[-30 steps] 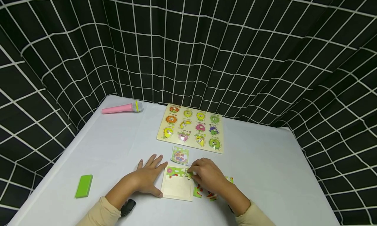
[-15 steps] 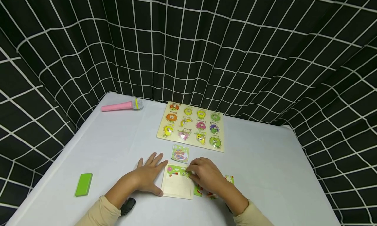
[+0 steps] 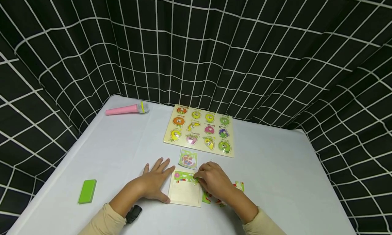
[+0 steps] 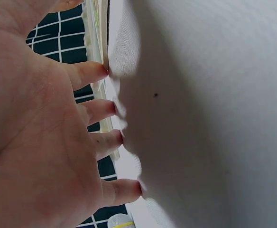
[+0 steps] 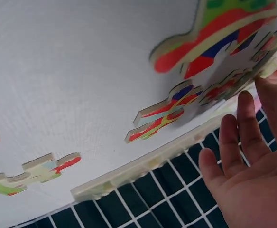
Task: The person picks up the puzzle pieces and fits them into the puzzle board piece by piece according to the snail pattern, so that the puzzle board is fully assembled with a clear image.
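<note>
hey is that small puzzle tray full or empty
The tray is partly filled: puzzle pieces line its far edge; the near part is bare.

left hand point(image 3: 154, 184): splayed (palm down) | right hand point(image 3: 213, 180): pinching

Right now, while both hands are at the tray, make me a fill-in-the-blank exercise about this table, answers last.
1. The microphone has a ____ handle.
2. The left hand is at the left edge of the tray, and the loose pieces lie off its ____ edge.
3. The card lies between the tray and the ____.
4. The block is coloured ____.

Missing words: pink; right; fruit board; green.
</note>
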A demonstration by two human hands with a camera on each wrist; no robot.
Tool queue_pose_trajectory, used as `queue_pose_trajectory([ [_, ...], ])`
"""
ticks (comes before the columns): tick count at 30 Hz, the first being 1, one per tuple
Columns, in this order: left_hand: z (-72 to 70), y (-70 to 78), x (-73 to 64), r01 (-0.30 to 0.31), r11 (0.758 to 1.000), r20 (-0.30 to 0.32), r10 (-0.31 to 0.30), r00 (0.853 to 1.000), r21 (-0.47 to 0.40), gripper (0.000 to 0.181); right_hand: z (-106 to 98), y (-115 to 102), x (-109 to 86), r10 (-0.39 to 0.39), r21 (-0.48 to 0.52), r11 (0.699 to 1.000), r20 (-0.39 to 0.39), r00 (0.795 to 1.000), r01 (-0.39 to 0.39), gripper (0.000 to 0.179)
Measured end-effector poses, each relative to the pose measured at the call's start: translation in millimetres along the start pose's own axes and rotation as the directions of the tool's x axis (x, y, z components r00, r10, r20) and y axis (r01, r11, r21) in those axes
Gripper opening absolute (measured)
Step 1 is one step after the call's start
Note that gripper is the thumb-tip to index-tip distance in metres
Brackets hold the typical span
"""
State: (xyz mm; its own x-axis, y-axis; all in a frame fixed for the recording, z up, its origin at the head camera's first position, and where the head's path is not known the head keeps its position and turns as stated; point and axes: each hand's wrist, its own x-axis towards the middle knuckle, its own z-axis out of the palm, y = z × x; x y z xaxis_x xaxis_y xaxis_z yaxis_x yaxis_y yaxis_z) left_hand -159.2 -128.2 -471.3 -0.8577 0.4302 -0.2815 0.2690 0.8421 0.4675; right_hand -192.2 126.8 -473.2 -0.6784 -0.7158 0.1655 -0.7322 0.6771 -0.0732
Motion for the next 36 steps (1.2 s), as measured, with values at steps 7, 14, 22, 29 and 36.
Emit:
queue_pose_trajectory([
  [7,1.7,1.9,0.0,0.006,1.0,-0.002,-0.006,1.0,-0.01,0.109,-9,1,-3.8,0.009,0.103,0.995,0.077,0.997,-0.017,0.018],
  [14,7.0,3.4,-1.2,0.001,1.0,-0.008,-0.001,1.0,-0.02,0.11,-25,18,-20.2,0.078,0.319,0.935,0.23,0.97,-0.151,0.026],
  [22,1.1,2.7,-1.0,-0.002,1.0,-0.021,0.002,1.0,-0.002,0.11,-32,35,-38.7,0.153,0.297,0.933,0.186,0.97,-0.204,0.023],
  [29,0.6,2.0,-1.9,-0.001,1.0,-0.018,0.001,1.0,-0.013,0.111,-29,34,-46.1,0.174,0.275,0.938,0.154,0.973,-0.211,0.02],
  [36,2.2,2.2,-1.5,-0.012,1.0,-0.021,0.012,1.0,-0.012,0.11,-20,30,-49.3,0.14,0.203,0.965,0.127,0.982,-0.164,0.016],
])
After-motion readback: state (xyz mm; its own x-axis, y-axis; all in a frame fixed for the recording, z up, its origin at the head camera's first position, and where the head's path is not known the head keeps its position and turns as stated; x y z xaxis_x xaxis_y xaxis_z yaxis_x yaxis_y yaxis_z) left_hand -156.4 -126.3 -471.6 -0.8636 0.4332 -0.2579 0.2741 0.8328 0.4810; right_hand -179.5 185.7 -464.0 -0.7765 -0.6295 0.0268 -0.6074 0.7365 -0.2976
